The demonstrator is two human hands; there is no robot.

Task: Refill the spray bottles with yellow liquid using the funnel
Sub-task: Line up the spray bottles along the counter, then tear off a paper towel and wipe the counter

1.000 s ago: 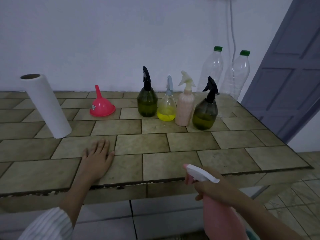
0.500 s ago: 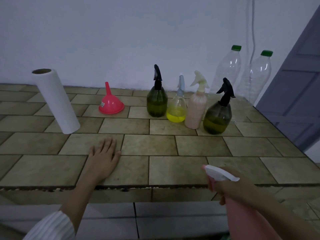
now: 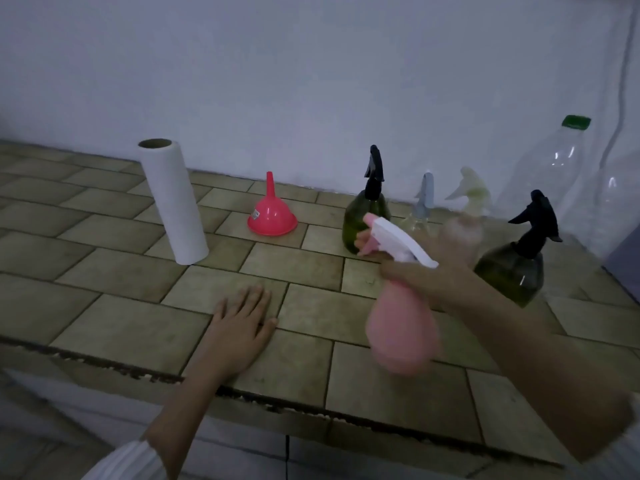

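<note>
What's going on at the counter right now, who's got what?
The person's right hand grips a pink spray bottle by its neck, held in the air above the tiled counter. The left hand rests flat on the tiles. The pink funnel sits mouth down, untouched, beside a paper towel roll. Other spray bottles stand along the wall, including two dark green ones. No pouring has begun.

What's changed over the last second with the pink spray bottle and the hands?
The right hand, gripping the pink spray bottle by its neck, has lifted it from below the counter edge to above the tiled counter. The left hand stays flat on the tiles; the funnel and paper roll are untouched.
</note>
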